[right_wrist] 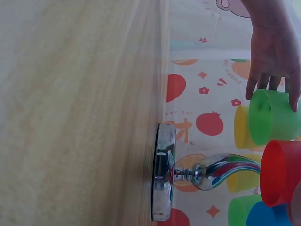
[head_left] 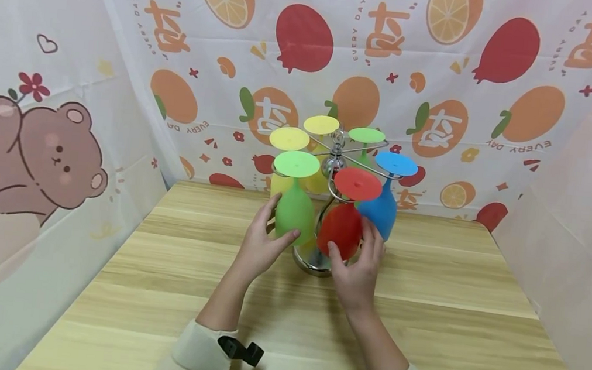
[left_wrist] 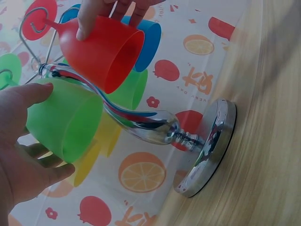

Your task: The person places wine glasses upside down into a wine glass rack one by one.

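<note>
Plastic goblets hang upside down by their feet from a chrome rack (head_left: 337, 147) with wire loops. My left hand (head_left: 261, 244) holds the bowl of the front-left green goblet (head_left: 295, 214), thumb on the near side and fingers round the far side. In the left wrist view this green goblet (left_wrist: 66, 117) shows its open mouth. My right hand (head_left: 359, 273) grips the red goblet (head_left: 339, 230) beside it, thumb in front, fingers along its right side. Just behind that hand hangs a blue goblet (head_left: 385, 210). The red goblet (right_wrist: 277, 169) appears in the right wrist view too.
Two yellow goblets (head_left: 289, 139) and another green goblet (head_left: 366, 135) hang farther back on the rack. Its round chrome base (left_wrist: 209, 150) stands on the wooden table (head_left: 187, 281). A fruit-print cloth (head_left: 307, 51) hangs behind, with printed sheets at both sides.
</note>
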Demonstrator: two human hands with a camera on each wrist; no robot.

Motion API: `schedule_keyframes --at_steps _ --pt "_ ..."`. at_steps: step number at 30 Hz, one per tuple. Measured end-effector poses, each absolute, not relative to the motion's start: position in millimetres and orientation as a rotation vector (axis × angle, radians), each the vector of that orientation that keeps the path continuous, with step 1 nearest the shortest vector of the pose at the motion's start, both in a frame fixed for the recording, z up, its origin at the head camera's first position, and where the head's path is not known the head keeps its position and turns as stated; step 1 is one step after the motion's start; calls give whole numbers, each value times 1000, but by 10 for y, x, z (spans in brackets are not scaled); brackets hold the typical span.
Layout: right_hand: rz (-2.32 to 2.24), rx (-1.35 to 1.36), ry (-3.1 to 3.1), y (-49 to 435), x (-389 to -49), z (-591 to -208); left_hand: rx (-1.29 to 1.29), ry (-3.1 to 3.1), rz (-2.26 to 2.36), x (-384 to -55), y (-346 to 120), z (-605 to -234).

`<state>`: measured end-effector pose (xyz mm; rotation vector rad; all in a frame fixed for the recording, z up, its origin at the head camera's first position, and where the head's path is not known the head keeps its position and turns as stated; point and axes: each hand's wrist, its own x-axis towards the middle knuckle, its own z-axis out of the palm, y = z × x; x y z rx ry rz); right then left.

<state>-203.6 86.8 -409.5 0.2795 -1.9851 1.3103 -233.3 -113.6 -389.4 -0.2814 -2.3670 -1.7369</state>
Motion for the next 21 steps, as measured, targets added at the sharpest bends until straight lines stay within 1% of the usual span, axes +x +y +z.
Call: schedule_keyframes --at_steps 8,21 --pt "1292 303 -2018 911 -2003 -4101 -285 -2370 -1735 -2293 -1142 -3874" --pt "1104 449 -2068 1127 -2054 -4067 -304 -2405 -1666 -2310 -1213 -3829"
